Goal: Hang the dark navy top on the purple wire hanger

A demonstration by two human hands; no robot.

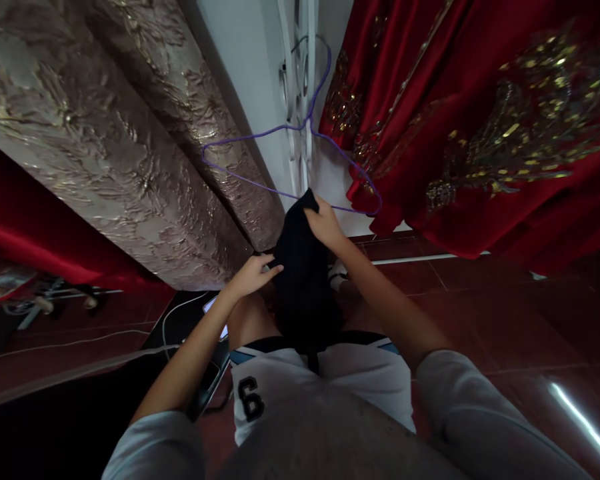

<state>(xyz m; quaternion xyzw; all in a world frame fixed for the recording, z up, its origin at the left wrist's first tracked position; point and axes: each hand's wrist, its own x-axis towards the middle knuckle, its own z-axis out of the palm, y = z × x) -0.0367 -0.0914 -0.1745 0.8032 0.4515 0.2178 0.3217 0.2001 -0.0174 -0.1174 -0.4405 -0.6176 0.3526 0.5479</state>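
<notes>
Wearing "6" shorts (330, 363), holding dark cloth (303, 267)

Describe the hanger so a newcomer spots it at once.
Find the pale wall at top centre, between the patterned curtain and the red cloth. In front of it, above the dark cloth in the right hand, is the hanger: a thin purple outline, unlike the white metalwork behind it.
</notes>
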